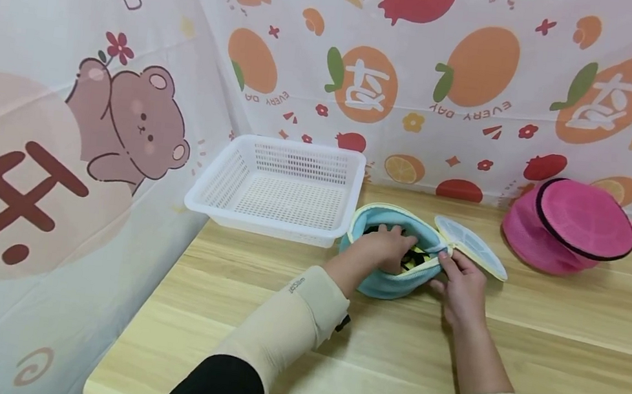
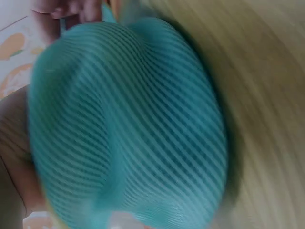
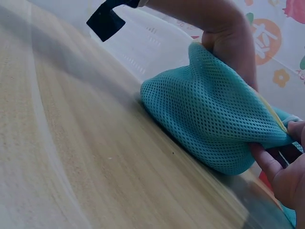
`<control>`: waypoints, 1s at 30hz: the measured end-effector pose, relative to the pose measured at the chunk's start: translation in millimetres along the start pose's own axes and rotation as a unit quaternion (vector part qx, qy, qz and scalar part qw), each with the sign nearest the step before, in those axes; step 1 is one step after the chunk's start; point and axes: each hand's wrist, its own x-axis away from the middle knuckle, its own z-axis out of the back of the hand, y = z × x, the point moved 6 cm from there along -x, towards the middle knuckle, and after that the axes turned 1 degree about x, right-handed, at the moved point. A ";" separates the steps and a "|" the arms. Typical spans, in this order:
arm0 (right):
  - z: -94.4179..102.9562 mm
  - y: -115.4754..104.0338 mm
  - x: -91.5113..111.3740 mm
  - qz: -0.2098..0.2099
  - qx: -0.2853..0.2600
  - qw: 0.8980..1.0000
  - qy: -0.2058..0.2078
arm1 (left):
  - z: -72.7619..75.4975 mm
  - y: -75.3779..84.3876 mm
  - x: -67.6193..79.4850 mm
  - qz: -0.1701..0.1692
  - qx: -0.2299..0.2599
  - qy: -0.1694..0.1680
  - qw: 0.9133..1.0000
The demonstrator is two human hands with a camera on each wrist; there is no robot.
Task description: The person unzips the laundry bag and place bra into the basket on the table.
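A teal mesh bag with a pale yellow rim stands unzipped on the table, its round light-blue lid folded out to the right. Into its mouth reaches my left hand, over black and yellow things; I cannot tell whether its fingers grip one of them. My right hand pinches the bag's rim beside the lid. Sagging mesh fills much of the left wrist view, where the bag wall hides the left fingers. In the right wrist view, thumb and fingers hold the bag's edge.
A white plastic basket with slotted walls stands just left of the bag. Farther right, a pink mesh bag with a black-edged lid sits near the back of the wooden table. Printed cloth hangs behind and at the left.
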 end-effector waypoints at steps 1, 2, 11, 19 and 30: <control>0.7 -0.7 0.2 0.003 -0.003 1.000 0.005 | -0.9 -0.8 -1.4 0.000 0.000 -0.005 1.000; 1.4 -1.0 0.2 0.004 -0.005 1.000 0.009 | -1.8 -2.1 -2.6 0.003 0.002 -0.011 1.000; 0.2 5.5 -1.4 -0.029 0.017 0.999 -0.012 | -1.3 -4.8 -12.2 -0.061 0.001 0.047 0.997; 6.0 6.8 -2.1 -0.037 0.061 0.997 -0.015 | 10.5 2.2 -4.8 -0.123 -0.036 0.203 0.971; 8.7 10.4 -5.7 -0.010 0.063 0.998 0.001 | 58.3 -14.4 38.3 -0.101 0.033 0.438 0.892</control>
